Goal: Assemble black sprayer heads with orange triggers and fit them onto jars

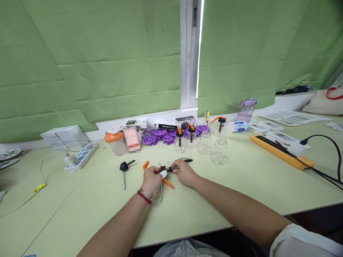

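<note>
My left hand (151, 179) and my right hand (184, 172) meet at the middle of the pale green table (241, 178), both gripping a small black pump part (168, 169) with an orange lever (168, 184) and a metal tube (160, 194) hanging below. My left thumb wears a white finger cot, and a red and silver bracelet sits on that wrist. A loose orange lever (145, 165) lies just left of my hands. A spring (184, 159) with a black tip lies just beyond my right hand. A black pump head with a metal tube (124, 172) rests further left.
Small clear glass jars (218, 151), some capped with orange-black pumps (179, 139), stand behind my hands. Purple plastic discs (160, 136), an orange-lidded cup (114, 142), a power strip (80, 157) and stacked white cards (64, 135) line the back. An orange strip (281, 151) and black cable (332, 150) lie right.
</note>
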A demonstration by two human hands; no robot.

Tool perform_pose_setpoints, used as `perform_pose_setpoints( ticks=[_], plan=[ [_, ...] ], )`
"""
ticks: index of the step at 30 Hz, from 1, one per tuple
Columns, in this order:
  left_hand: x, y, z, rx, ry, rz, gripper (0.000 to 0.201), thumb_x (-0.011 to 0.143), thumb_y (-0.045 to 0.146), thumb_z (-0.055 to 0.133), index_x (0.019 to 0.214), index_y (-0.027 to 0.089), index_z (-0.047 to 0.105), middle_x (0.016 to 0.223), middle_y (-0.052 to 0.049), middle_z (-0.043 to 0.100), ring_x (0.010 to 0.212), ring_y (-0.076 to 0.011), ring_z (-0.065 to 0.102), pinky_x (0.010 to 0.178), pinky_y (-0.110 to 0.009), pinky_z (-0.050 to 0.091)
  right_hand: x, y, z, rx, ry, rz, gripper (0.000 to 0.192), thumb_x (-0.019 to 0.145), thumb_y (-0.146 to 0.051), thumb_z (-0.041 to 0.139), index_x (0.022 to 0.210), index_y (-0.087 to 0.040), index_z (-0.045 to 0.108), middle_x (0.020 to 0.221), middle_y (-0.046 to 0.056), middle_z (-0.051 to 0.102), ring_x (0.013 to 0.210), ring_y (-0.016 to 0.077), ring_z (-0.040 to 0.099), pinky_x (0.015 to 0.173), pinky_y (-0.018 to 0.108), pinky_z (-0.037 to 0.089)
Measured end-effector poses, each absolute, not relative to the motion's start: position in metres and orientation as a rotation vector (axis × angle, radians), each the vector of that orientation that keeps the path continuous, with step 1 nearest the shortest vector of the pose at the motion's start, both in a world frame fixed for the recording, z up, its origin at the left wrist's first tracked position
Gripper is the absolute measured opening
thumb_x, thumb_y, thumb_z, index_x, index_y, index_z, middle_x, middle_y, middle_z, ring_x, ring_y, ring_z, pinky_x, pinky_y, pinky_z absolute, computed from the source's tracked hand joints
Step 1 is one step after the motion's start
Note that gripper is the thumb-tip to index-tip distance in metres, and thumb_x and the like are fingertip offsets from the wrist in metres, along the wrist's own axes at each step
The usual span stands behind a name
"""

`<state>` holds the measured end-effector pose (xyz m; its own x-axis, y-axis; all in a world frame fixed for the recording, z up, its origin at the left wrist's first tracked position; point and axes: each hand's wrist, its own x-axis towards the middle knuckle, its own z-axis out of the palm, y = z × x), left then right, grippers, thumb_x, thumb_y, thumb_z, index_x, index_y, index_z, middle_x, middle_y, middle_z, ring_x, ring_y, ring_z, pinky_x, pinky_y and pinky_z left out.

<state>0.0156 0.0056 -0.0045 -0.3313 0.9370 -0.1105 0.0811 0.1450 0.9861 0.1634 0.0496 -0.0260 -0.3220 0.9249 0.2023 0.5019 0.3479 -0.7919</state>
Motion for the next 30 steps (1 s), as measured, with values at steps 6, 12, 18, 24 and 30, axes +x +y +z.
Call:
perform_pose_setpoints(
  ticks=[6,12,18,24,30],
  plan=[
    [0.0161,0.0042,-0.0032,1.038,1.651,1.279,0.016,0.055,0.016,0.073,0.063,0.016,0.060,0.063,-0.003,0.057,0.058,-0.0160,0.053,0.057,-0.032,0.044,0.1647,0.0474,-0.0220,-1.232,-1.959,0.836,0.017,0.074,-0.007,0.054,0.086,-0.018,0.058,0.091,0.004,0.056,0.084,0.0162,0.053,0.081,0.032,0.042],
    [0.0186,0.0034,-0.0002,1.006,1.693,1.278,0.013,0.057,0.009,0.070,0.063,0.014,0.060,0.061,-0.001,0.056,0.056,-0.0133,0.050,0.056,-0.028,0.043,0.1635,0.0489,-0.0218,-1.258,-1.961,0.849,0.013,0.075,-0.007,0.054,0.083,-0.017,0.058,0.090,0.004,0.057,0.084,0.0164,0.053,0.079,0.030,0.041],
    [0.0203,0.0037,0.0009,0.998,1.717,1.276,0.010,0.060,0.006,0.067,0.064,0.013,0.059,0.061,-0.001,0.055,0.055,-0.0119,0.049,0.055,-0.026,0.041,0.1638,0.0494,-0.0206,-1.274,-1.966,0.884,0.013,0.075,-0.008,0.053,0.084,-0.017,0.057,0.087,0.004,0.058,0.080,0.0154,0.053,0.074,0.027,0.040],
    [0.0189,0.0043,-0.0010,1.009,1.731,1.262,0.011,0.061,0.006,0.067,0.064,0.013,0.059,0.062,-0.001,0.055,0.055,-0.0119,0.049,0.055,-0.026,0.040,0.1648,0.0478,-0.0174,-1.282,-1.950,0.915,0.014,0.075,-0.009,0.054,0.086,-0.017,0.055,0.082,0.002,0.058,0.075,0.0144,0.052,0.069,0.026,0.039],
    [0.0179,0.0061,-0.0039,1.017,1.743,1.255,0.010,0.062,0.007,0.067,0.064,0.013,0.059,0.061,-0.001,0.054,0.055,-0.0132,0.050,0.056,-0.027,0.042,0.1640,0.0472,-0.0155,-1.286,-1.960,0.916,0.012,0.075,-0.009,0.054,0.084,-0.016,0.057,0.080,0.003,0.059,0.074,0.0144,0.052,0.069,0.026,0.039]
  ],
)
